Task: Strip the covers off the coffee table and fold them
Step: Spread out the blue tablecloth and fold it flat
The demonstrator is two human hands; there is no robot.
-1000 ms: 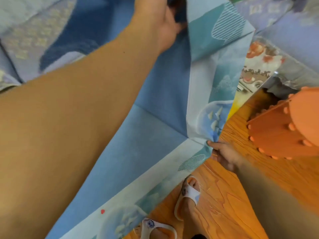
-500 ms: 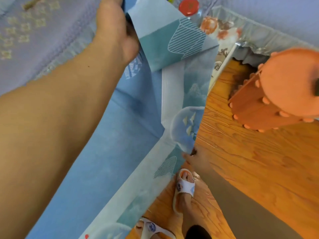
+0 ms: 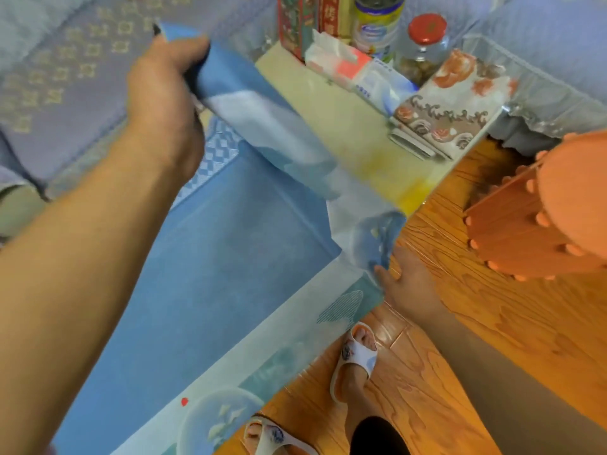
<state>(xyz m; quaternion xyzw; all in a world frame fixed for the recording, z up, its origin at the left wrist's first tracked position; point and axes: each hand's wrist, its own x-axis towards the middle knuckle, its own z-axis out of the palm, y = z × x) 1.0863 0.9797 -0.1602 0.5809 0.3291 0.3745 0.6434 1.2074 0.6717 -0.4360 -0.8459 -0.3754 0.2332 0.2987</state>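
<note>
We've got the blue cover (image 3: 210,274) half peeled off the surface (image 3: 345,126), its raised fold running from the far-left corner down to the near corner. Left hand (image 3: 167,96), fingers curled tight round the far corner. Right hand (image 3: 410,284), nearer us, fingers at the near corner; pinch or just touch, can't tell. Jars & tissues beyond the fold.

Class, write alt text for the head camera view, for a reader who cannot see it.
A person's left hand grips a bunched edge of a blue cover lying on a coffee table, while the right hand holds its near corner over a wooden floor. Jars and tissues crowd the table's far end.
</note>
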